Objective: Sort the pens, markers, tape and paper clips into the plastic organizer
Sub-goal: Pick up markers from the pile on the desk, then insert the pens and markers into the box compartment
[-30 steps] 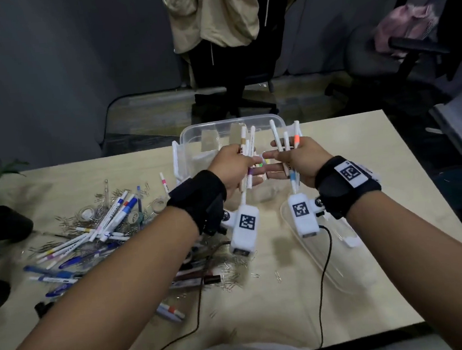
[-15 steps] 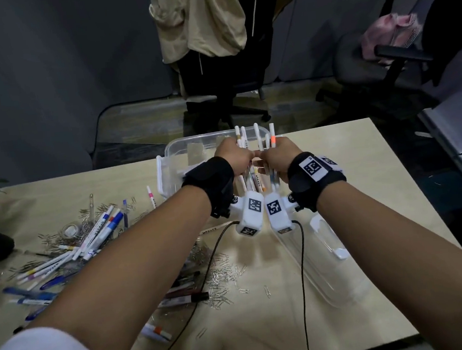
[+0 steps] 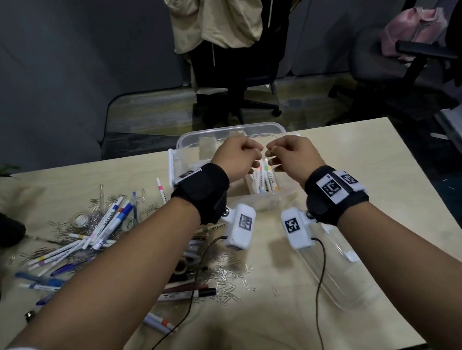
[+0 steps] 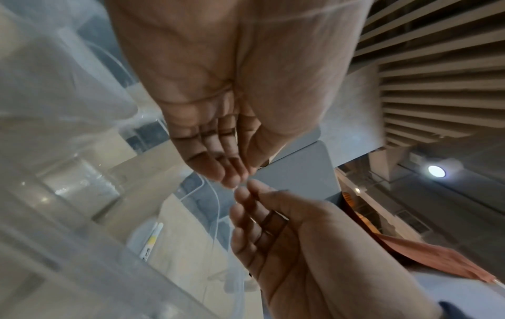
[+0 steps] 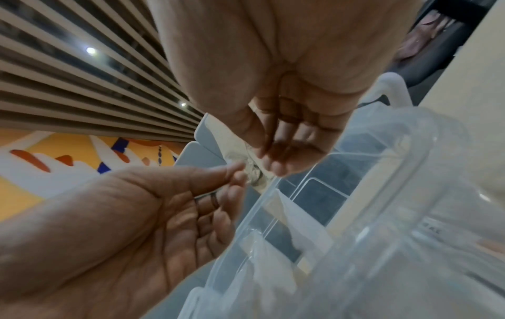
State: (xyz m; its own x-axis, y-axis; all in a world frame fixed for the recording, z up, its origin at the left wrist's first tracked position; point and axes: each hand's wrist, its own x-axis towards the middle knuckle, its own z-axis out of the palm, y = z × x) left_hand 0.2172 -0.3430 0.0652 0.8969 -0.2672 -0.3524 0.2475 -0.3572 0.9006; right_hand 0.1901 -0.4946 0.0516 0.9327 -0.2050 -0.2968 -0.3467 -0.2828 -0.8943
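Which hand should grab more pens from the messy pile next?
Probably the left hand. Both hands hover empty over the plastic organizer, but the pile of pens and markers lies on the left hand's side; the right hand would have to cross over.

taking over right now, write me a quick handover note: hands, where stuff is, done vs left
Left hand: empty, fingers relaxed, above the clear plastic organizer.
Right hand: empty, relaxed, fingertips near the left's.
Done: a bunch of white colour-capped markers lies in the organizer's near compartment.
Left: the pile of white and blue pens and markers on the left of the light wooden table, small tape rolls, scattered silver paper clips, dark markers near the left forearm.
The clear lid lies on the table under the right forearm.
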